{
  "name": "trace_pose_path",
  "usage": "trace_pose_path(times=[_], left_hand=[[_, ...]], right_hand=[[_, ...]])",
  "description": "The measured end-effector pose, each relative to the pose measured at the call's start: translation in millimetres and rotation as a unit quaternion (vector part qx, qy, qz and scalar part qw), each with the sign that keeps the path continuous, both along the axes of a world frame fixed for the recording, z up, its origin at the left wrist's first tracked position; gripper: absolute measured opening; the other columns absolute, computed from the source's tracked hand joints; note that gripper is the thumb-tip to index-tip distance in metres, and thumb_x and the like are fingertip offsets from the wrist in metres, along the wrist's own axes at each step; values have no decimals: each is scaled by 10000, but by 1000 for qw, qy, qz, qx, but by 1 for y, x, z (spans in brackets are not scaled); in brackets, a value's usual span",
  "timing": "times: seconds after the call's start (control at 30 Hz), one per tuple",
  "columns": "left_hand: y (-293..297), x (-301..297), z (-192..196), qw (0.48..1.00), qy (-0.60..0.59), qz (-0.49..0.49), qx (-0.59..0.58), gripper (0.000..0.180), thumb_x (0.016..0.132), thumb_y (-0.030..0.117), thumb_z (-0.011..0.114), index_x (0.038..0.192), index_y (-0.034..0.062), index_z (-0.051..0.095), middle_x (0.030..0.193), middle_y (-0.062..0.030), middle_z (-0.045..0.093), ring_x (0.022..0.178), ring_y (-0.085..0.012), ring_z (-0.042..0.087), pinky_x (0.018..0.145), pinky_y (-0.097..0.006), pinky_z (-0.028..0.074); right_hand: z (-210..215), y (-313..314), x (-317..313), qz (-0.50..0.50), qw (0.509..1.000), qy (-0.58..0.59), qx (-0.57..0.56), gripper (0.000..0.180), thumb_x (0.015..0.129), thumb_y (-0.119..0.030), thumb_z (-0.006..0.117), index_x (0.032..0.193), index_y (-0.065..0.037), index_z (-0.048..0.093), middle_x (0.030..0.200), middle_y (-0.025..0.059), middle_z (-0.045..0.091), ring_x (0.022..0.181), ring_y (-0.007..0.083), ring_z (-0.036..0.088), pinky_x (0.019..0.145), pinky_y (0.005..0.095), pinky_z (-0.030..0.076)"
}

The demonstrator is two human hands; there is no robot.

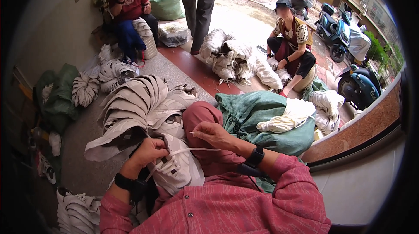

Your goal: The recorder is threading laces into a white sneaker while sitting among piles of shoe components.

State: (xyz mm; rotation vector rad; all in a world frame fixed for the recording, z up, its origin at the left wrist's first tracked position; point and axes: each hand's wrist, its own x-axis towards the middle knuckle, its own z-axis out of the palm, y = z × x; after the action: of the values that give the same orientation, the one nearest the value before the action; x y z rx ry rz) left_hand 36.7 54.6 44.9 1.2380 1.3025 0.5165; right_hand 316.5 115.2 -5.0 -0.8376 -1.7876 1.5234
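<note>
A light grey and white shoe upper (181, 173) lies across my lap. The fingers of my left hand (150, 152) are closed on its edge near the eyelets. My right hand (214, 137) is raised to the right of it, thumb and forefinger pinching the tip of a white shoelace. A flat length of that shoelace (196, 149) runs from the upper out to the right, below my right hand. Beyond my left hand rises a curved stack of nested shoe uppers (133, 98), with more uppers beside it.
A green sack (248, 111) at my right carries a bundle of white laces (290, 116). Piles of uppers (231, 53) lie ahead. One person (292, 46) sits front right, another (131, 7) far left, and a third (198, 2) stands. Scooters (334, 31) are parked at the right.
</note>
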Motion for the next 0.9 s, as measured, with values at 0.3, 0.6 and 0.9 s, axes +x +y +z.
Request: trace_pose_path(times=[0.3,0.6,0.9], left_hand=[[3,6,8,999,32,-15,-26,130,760,71,694,882,33,719,734,16,655,587,-34,548,478,-185,399],[-1,5,6,1000,12,-11,-15,158,772,68,687,920,24,722,742,30,646,589,-31,527,490,-184,400],[-2,10,15,1000,-1,-11,-5,199,787,58,674,976,10,714,781,31,655,644,-30,547,538,-182,420]], right_hand=[[-12,-12,-45,85,990,-35,105,195,979,-185,552,987,7,585,1175,81,534,959,123,545,786,270,453],[-10,-22,-46,78,994,30,-75,216,934,-193,571,863,9,598,718,9,575,659,108,510,601,276,425],[11,-21,-40,103,989,-13,-109,204,917,-194,569,862,-4,618,716,-20,568,644,76,487,574,242,396]])
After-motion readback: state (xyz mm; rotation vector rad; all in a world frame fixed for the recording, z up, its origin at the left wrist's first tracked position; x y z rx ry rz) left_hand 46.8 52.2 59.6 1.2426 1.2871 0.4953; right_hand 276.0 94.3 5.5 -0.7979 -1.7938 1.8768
